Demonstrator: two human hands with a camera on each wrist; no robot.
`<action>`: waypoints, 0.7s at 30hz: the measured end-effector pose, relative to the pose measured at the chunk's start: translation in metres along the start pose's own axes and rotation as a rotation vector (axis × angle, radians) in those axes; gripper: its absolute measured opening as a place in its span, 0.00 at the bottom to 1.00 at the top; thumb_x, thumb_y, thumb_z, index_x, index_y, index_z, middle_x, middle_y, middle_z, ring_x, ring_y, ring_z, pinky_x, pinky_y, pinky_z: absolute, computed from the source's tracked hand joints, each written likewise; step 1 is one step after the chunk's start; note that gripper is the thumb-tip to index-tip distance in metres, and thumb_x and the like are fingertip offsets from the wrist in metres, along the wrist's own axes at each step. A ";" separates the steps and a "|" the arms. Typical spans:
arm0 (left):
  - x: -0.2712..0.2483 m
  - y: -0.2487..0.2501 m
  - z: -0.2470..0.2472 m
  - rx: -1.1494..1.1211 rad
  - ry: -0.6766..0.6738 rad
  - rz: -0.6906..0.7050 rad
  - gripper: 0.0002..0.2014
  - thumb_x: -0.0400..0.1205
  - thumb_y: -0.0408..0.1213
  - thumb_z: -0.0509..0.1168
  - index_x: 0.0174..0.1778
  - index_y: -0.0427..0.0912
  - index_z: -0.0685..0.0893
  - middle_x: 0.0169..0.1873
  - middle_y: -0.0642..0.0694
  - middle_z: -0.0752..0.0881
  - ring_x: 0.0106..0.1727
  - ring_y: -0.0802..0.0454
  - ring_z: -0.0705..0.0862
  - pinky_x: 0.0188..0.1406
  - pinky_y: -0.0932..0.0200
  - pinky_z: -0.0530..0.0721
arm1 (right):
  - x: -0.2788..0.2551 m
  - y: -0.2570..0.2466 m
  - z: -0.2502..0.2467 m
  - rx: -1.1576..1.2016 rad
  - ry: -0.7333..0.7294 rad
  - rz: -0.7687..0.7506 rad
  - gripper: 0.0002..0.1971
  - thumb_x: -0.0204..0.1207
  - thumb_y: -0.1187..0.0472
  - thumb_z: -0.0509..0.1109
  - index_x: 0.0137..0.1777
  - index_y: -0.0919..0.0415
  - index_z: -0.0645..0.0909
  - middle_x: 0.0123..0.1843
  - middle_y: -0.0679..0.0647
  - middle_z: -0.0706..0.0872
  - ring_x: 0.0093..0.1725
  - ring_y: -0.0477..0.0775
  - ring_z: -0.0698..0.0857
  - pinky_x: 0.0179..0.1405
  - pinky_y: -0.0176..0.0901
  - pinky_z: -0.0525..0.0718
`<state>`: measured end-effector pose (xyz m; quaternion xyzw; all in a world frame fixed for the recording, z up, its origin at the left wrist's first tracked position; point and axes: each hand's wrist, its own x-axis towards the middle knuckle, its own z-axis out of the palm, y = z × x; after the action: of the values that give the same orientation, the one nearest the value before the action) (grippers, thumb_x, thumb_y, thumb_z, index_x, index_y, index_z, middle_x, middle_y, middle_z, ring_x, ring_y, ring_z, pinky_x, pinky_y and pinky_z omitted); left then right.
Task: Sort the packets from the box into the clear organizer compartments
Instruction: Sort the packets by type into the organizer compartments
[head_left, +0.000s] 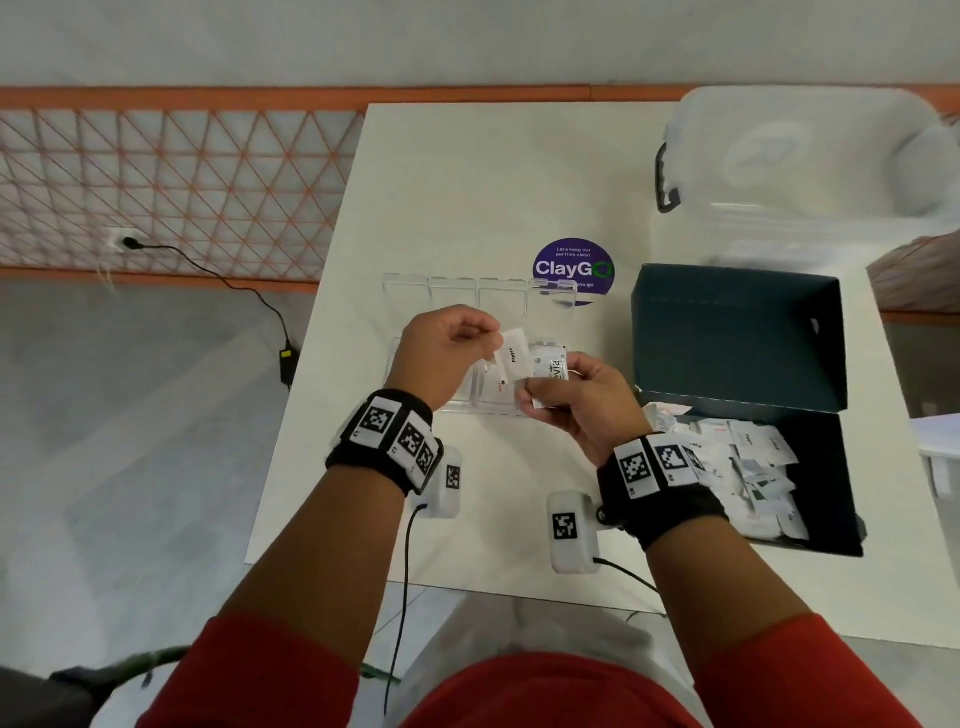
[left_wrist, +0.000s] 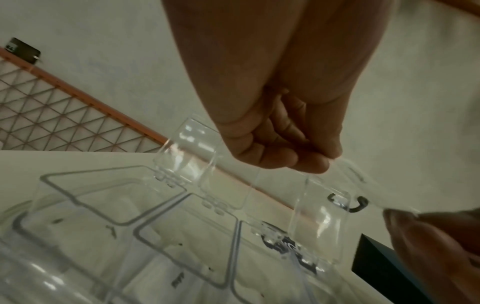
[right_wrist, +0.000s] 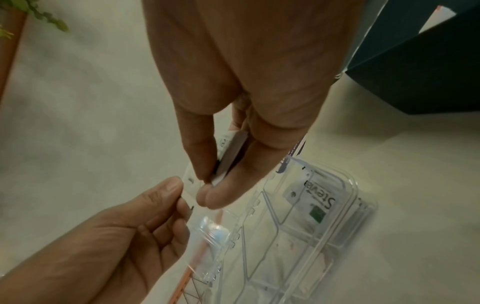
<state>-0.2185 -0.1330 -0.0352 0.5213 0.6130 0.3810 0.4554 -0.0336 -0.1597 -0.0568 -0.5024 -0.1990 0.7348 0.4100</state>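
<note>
1. head view: left hand (head_left: 447, 353) pinching pepper packet (head_left: 511, 356), right hand (head_left: 582, 400) gripping stevia packets (head_left: 549, 370), both directly above clear organizer (head_left: 415, 291); pepper packet's long axis pointing away from body.
2. compartments just below left hand, nearer it; lids up.
3. stevia sachet (right_wrist: 315, 203) already in end compartment; dark box (head_left: 826, 488) right, holding many packets.

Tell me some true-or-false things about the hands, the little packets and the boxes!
1. The left hand pinches a white packet. True.
2. The right hand holds nothing. False: it grips packets.
3. The dark box is empty. False: white packets fill it.
4. The clear organizer has its lids open. True.
5. A Stevia packet lies in an organizer compartment. True.
</note>
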 end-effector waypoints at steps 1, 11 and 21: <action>0.000 -0.001 -0.005 0.010 0.013 0.002 0.06 0.75 0.33 0.75 0.41 0.50 0.89 0.35 0.50 0.91 0.38 0.53 0.90 0.45 0.65 0.86 | 0.000 0.000 0.000 -0.003 0.003 0.005 0.13 0.71 0.82 0.74 0.52 0.70 0.83 0.45 0.66 0.92 0.39 0.61 0.91 0.40 0.47 0.92; 0.014 -0.025 -0.043 0.523 0.023 -0.058 0.07 0.81 0.33 0.69 0.50 0.47 0.90 0.44 0.52 0.89 0.43 0.63 0.84 0.41 0.78 0.74 | 0.005 -0.006 0.003 0.023 0.053 0.056 0.08 0.82 0.73 0.62 0.56 0.70 0.81 0.44 0.66 0.89 0.40 0.65 0.91 0.47 0.56 0.93; 0.020 -0.041 -0.016 0.980 -0.193 0.017 0.12 0.84 0.34 0.62 0.57 0.41 0.89 0.54 0.42 0.89 0.60 0.41 0.84 0.65 0.48 0.75 | 0.005 -0.010 0.001 0.071 0.051 0.091 0.11 0.86 0.64 0.58 0.59 0.67 0.80 0.44 0.64 0.91 0.39 0.64 0.92 0.33 0.51 0.92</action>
<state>-0.2461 -0.1202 -0.0721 0.7119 0.6706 0.0017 0.2086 -0.0310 -0.1500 -0.0527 -0.5146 -0.1394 0.7461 0.3988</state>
